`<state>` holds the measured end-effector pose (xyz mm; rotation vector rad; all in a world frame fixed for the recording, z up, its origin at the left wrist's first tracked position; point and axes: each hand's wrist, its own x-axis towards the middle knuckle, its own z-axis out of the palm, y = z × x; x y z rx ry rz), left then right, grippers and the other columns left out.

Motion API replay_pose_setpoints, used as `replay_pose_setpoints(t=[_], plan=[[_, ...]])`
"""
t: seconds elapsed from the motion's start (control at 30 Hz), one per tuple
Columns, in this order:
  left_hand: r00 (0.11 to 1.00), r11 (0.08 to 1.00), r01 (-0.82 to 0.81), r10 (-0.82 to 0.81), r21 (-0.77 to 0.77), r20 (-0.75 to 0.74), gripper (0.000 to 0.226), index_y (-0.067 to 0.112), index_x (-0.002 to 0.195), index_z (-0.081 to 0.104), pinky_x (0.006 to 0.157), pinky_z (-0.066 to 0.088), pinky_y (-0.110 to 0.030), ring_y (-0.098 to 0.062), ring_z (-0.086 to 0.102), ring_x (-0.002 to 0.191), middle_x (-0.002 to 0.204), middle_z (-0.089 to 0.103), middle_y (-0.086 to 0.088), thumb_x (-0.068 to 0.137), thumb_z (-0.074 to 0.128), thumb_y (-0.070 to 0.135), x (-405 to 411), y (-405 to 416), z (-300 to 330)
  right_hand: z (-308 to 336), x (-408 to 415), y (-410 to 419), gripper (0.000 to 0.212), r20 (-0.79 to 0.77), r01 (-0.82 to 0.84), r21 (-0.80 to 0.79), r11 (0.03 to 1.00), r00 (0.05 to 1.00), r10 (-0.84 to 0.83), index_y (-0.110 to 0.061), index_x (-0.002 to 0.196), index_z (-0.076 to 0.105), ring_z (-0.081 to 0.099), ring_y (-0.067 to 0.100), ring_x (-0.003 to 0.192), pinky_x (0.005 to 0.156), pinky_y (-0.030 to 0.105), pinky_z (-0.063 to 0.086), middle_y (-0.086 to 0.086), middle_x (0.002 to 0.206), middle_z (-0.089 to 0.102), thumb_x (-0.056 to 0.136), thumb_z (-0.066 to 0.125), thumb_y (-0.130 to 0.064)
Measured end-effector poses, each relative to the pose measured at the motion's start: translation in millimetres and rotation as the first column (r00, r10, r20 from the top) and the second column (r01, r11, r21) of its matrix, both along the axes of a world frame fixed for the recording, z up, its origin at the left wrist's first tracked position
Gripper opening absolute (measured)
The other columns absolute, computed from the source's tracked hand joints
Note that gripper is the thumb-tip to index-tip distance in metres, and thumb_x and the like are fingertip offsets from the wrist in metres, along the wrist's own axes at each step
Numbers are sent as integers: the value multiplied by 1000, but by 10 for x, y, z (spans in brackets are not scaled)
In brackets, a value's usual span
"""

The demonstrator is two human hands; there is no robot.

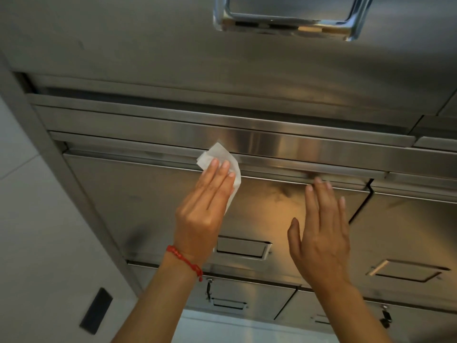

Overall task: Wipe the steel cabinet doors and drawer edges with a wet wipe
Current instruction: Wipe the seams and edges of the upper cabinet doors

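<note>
At the far left a pale wall runs down to one dark rectangular plate (96,311). Next comes the steel cabinet (148,206), its fronts seen from close and steeply.

The left hand (202,206), with one red thread bracelet (184,261) at the wrist, lies flat with straight fingers over the wet wipe (217,154); its grip is released, pressing rather than clenching. There is one wipe. It sits crumpled against the top edge of the drawer front (259,206), its upper corner riding onto the steel strip above and a tail hanging down beside the palm.

By my judgement the wipe is light, soft and limp, damp enough to cling to the steel, and apt to bunch or tear if dragged by one corner. It handles best flattened under the finger pads with the loose tail tucked under the palm. The drawer edge is stiff, smooth and probably slippery once wet, with a folded lip that may be sharp.

Further right the right hand (321,233) is spread, fingers straight, its grip released and holding nothing; its fingertips (317,180) reach the same drawer edge, though whether they touch I cannot tell.

Counted: two hands, six recessed handles in view, and two small latches low down.
</note>
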<state>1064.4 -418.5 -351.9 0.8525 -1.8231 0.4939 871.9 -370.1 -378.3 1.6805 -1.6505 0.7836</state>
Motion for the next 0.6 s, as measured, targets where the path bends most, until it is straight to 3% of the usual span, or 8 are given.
replay_pose_setpoints(t=[0.3,0.6], plan=[[998,999,52,-52,-9,22,27,-7,112,58,90,51,-46,-36,55,113,116,60,-23,88,57,5,93,145,41,60,293,28,50,-25,-51,27,998,998,52,6,133,45,34,35,135,111,51,24,25,141,41,90,39,-16],[999,998,36,-36,-51,15,24,-6,111,61,93,51,-41,-31,57,114,117,60,-19,89,59,4,112,318,92,91,411,52,51,-17,-93,38,995,995,94,5,135,44,33,33,136,113,49,22,23,142,41,88,45,-15]])
